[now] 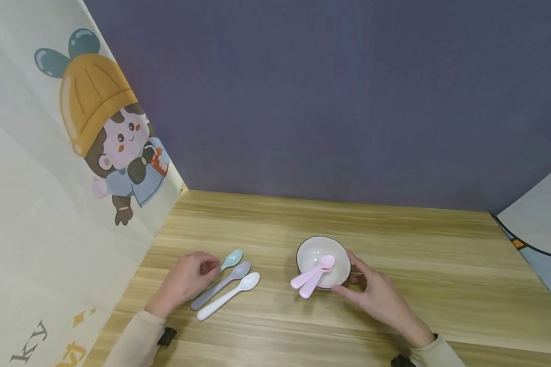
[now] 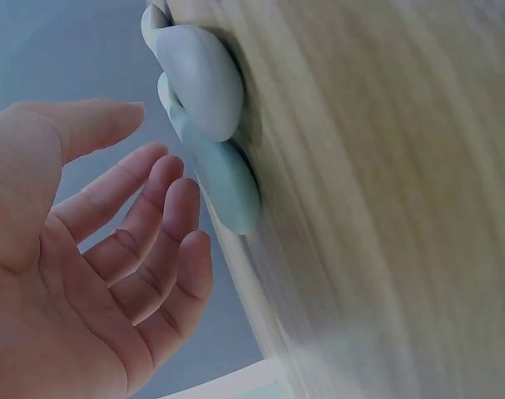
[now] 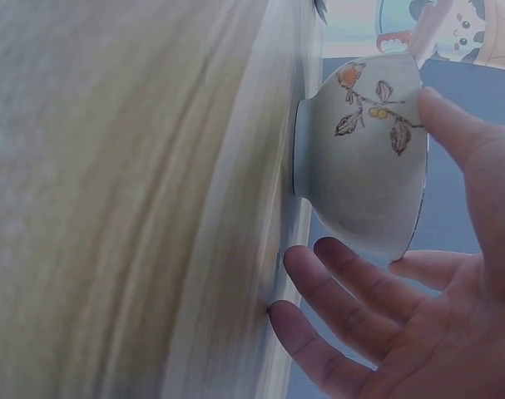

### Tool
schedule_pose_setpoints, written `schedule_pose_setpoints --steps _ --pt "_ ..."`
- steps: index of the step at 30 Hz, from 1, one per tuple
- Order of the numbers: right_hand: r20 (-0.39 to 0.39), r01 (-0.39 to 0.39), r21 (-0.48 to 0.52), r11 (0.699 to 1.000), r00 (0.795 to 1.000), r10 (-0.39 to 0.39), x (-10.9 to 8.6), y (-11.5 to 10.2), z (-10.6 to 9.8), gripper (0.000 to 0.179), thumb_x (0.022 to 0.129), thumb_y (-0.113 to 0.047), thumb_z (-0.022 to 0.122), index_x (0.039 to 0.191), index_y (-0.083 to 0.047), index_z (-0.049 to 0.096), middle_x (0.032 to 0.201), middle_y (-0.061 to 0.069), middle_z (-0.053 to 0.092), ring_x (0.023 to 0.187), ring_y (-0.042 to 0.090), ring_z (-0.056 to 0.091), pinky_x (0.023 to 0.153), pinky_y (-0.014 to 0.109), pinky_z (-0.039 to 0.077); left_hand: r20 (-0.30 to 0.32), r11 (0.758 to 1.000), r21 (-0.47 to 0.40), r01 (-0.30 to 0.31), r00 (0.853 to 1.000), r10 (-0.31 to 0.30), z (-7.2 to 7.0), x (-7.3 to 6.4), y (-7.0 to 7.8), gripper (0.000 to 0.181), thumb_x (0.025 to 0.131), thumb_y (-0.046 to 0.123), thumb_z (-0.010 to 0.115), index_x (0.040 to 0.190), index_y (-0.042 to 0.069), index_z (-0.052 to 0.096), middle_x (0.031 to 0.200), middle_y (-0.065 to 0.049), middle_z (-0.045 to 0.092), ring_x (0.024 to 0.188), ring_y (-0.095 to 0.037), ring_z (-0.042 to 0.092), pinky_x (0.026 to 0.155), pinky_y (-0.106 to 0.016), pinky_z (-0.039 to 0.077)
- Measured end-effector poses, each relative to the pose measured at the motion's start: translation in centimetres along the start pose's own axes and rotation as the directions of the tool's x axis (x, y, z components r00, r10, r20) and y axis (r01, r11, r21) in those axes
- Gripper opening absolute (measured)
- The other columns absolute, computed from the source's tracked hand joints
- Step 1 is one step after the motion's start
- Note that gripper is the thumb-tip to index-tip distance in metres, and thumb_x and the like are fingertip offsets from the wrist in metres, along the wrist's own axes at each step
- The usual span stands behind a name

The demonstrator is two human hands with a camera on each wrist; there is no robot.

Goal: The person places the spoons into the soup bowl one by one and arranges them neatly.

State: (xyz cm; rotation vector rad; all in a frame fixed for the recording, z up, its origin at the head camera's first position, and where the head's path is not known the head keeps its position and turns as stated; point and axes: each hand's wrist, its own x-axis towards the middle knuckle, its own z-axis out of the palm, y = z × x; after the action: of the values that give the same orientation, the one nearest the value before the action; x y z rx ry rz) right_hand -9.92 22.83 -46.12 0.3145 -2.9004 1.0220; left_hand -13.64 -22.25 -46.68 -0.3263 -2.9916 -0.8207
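Fingers [image 1: 360, 264] hold a bowl [image 1: 309, 255] on the woodgrain table [image 1: 422, 250], dark wall [image 1: 326, 102] behind.

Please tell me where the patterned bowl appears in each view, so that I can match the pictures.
Head: the patterned bowl sits right of centre, in the lower half, with two pink spoons in it and the right hand at its rim.
Left wrist: not in this picture.
Right wrist: upper half, right of centre, seen sideways, its outer wall showing.
Shared landmark: the wood-grain tabletop, in all three views.
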Motion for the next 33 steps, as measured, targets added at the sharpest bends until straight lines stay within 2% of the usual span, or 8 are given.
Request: schedule_pose_setpoints --steps 10,16,25,33 --pt "-0.005 -0.009 -0.01 1.0 1.0 0.009 0.03 -0.04 -0.02 0.1 0.084 -0.057 0.086 0.162 -0.009 0.045 0.121 -0.003 0.079 0.101 0.015 0.077 0.084 0.039 0.059 0.029 0.999 0.035 -0.002 1.0 0.001 -0.05 -0.13 -0.15 0.021 0.09 0.028 0.085 0.108 0.018 0.082 0.1 0.003 0.077 0.085 -0.007 0.065 0.077 -0.034 0.056" --pt "-0.009 -0.009 -0.012 1.0 1.0 0.009 0.04 -0.05 0.04 0.101 0.084 -0.058 0.086 0.162 -0.009 0.045 0.123 -0.001 0.078 0.101 0.016 0.077 0.084 0.04 0.059 0.047 0.999 0.051 0.017 0.999 -0.02 0.08 -0.18 -0.22 0.02 0.088 0.025 0.086 0.106 0.016 0.083 0.097 0.003 0.076 0.081 -0.008 0.062 0.073 -0.031 0.053" --pt "-0.02 -0.014 -0.02 1.0 1.0 0.013 -0.09 -0.08 0.09 0.101 0.083 -0.057 0.087 0.162 -0.009 0.045 0.121 -0.002 0.079 0.1 0.015 0.077 0.083 0.038 0.058 0.04 0.999 0.036 0.001 0.999 -0.002 0.27 -0.38 -0.15 0.019 0.087 0.022 0.087 0.105 0.015 0.083 0.094 0.006 0.074 0.08 -0.006 0.064 0.071 -0.028 0.054" --pt "-0.036 -0.004 -0.029 1.0 0.999 0.003 -0.14 -0.1 0.18 0.099 0.083 -0.055 0.088 0.16 -0.008 0.047 0.119 -0.002 0.08 0.098 0.015 0.078 0.082 0.037 0.057 0.046 1.0 0.006 0.011 0.999 -0.011 0.55 -0.35 -0.17 0.021 0.087 0.015 0.081 0.108 0.01 0.082 0.093 0.004 0.074 0.079 -0.006 0.062 0.07 -0.026 0.052"
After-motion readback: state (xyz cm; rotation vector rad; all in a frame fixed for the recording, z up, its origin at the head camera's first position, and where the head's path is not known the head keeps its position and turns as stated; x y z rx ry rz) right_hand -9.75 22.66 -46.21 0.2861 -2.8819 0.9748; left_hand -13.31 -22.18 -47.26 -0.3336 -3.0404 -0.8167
